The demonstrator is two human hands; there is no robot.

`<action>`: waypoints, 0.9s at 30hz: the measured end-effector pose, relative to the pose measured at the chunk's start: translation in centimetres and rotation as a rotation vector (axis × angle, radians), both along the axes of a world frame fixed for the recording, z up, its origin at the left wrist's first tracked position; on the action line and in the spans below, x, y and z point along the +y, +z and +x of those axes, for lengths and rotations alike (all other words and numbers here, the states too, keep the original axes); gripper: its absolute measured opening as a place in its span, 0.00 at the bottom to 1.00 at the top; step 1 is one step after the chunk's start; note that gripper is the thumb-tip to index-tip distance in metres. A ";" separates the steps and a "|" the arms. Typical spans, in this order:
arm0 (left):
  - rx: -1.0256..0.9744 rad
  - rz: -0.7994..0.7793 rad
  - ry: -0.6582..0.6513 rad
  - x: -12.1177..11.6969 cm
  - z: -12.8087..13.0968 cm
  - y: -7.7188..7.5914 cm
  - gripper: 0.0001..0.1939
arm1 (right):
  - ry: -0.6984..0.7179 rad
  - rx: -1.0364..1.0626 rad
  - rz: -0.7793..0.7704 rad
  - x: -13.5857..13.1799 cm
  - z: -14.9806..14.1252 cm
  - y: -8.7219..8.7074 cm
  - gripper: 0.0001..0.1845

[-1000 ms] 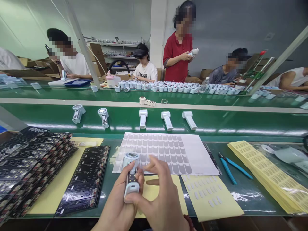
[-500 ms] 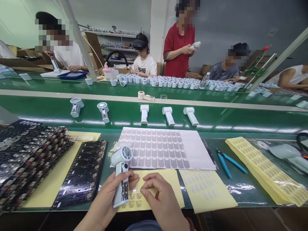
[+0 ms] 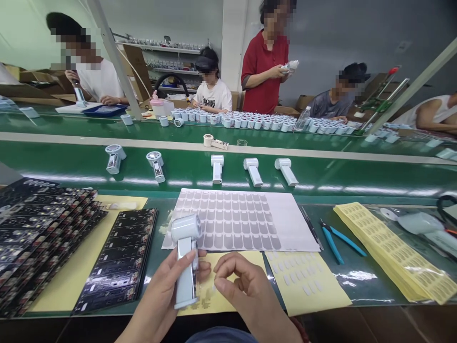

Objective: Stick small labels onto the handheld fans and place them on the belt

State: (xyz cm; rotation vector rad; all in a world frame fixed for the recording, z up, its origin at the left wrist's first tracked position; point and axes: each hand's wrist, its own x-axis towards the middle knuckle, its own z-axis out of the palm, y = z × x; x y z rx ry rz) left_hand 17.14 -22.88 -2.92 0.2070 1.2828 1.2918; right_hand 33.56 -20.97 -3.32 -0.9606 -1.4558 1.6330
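Note:
My left hand (image 3: 162,290) is closed around the handle of a pale blue handheld fan (image 3: 185,271). The fan stands nearly upright, its round head at the top and a smooth side of the handle towards me. Just to its right, my right hand (image 3: 246,286) has thumb and forefinger pinched together; whatever may be between the tips is too small to make out. Under both hands lies a yellow sticker sheet (image 3: 250,259) with small printed marks. Beyond it is a white sheet (image 3: 293,224) with rows of grey stickers.
Stacked black circuit boards (image 3: 121,252) lie at left. At right are a yellow sheet with small pale stickers (image 3: 303,286), blue-handled cutters (image 3: 333,243) and a stack of yellow sticker sheets (image 3: 389,252). Several fans (image 3: 217,169) lie on the green conveyor belt (image 3: 185,166). Co-workers sit and stand beyond.
My left hand has turned the fan, so its open side with the circuit board now faces away to the right. My right hand has shifted slightly right, still pinched. The belt's fans moved slightly right.

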 end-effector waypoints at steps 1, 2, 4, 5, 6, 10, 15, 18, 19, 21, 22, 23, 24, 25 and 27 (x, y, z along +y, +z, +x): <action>-0.015 0.013 -0.019 0.2 0.1 0.2 0.17 | 0.016 0.009 -0.001 0.1 -0.1 0.7 0.07; -0.035 0.030 -0.024 0.4 0.3 0.4 0.19 | 0.028 0.001 0.002 0.3 -0.2 1.2 0.06; -0.073 0.063 0.001 1.1 0.8 0.8 0.17 | 0.037 -0.053 0.021 0.7 -0.6 2.1 0.03; -0.083 0.076 0.021 1.4 1.0 1.0 0.16 | 0.037 -0.089 0.035 0.9 -0.9 2.4 0.02; -0.087 0.083 0.038 1.8 1.3 1.2 0.14 | 0.034 -0.123 0.052 1.1 -1.1 2.6 0.03; -0.057 0.080 0.078 2.9 1.9 1.7 0.11 | 0.012 -0.157 0.137 2.1 -1.3 2.8 0.05; -0.002 0.053 0.133 3.5 2.2 2.0 0.11 | -0.009 -0.201 0.206 2.8 -1.1 2.5 0.06; -0.002 0.058 0.109 3.7 2.4 2.2 0.11 | -0.033 -0.243 0.321 2.9 -1.2 2.1 0.07; -0.001 0.051 0.105 3.8 2.5 2.3 0.11 | -0.042 -0.229 0.350 2.9 -1.3 1.9 0.07; -0.009 0.037 0.079 4.0 2.5 2.5 0.11 | -0.075 -0.139 0.334 3.0 -1.2 1.7 0.06; -0.027 0.031 0.045 4.2 2.5 2.6 0.11 | -0.103 -0.068 0.291 3.1 -1.1 1.6 0.04; -0.049 0.028 0.002 4.4 2.3 2.7 0.12 | -0.139 0.003 0.243 3.3 -0.8 1.6 0.04; -0.070 0.036 -0.049 4.7 2.1 2.9 0.12 | -0.180 0.058 0.206 3.6 -0.4 1.5 0.06; -0.084 0.048 -0.103 5.2 1.8 3.0 0.13 | -0.217 0.067 0.192 4.2 0.3 1.5 0.09; -0.060 0.103 -0.179 6.7 0.9 3.3 0.18 | -0.275 -0.145 0.250 5.8 1.9 1.3 0.16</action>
